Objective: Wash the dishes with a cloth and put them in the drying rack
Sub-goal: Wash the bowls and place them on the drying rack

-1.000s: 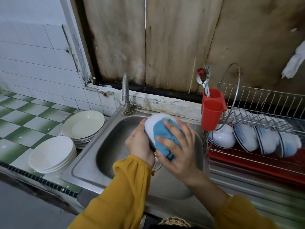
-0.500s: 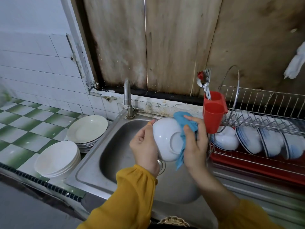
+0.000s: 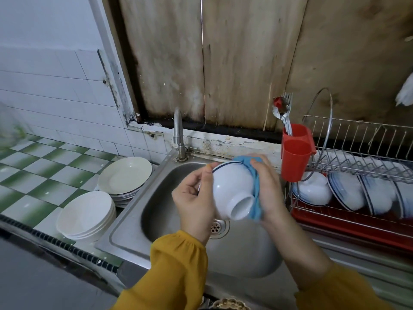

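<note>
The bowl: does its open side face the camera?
No, the bowl shows its foot ring to the camera; its blue-lined rim points away.

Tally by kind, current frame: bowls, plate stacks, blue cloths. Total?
Bowl being wiped: 1
Racked bowls: 4 in view
Plate stacks: 2
Blue cloth: 1
Total: 8

One held bowl (image 3: 230, 189), one cloth (image 3: 256, 193), two plate stacks (image 3: 125, 175), perhaps four racked bowls (image 3: 312, 190) (blurred).
</note>
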Action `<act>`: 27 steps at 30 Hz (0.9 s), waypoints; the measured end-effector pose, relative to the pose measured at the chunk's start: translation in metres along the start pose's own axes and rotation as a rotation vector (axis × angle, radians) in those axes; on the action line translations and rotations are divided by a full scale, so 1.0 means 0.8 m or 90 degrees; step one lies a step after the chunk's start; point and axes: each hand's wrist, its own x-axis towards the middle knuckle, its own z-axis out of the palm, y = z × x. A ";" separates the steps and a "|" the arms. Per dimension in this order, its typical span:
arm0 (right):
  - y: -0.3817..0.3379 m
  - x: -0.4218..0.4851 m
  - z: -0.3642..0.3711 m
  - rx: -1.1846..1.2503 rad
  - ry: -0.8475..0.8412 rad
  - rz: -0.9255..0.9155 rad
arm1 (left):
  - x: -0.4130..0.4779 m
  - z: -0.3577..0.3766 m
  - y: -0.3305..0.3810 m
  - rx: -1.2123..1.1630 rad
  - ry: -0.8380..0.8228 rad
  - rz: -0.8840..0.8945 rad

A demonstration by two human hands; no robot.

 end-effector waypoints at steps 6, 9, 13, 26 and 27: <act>-0.015 0.008 -0.022 -0.255 -0.025 -0.097 | 0.011 -0.028 -0.006 0.393 -0.369 0.005; -0.025 0.007 -0.017 -0.380 -0.033 -0.207 | 0.007 -0.019 -0.001 0.526 -0.359 0.108; -0.030 0.008 -0.022 -0.287 -0.016 -0.246 | 0.009 -0.017 -0.001 0.558 -0.356 0.253; -0.012 0.007 -0.047 -0.068 -0.001 -0.137 | 0.003 -0.020 0.004 0.415 -0.318 0.172; -0.010 0.005 -0.049 -0.122 -0.006 -0.163 | 0.005 -0.021 0.005 0.469 -0.358 0.188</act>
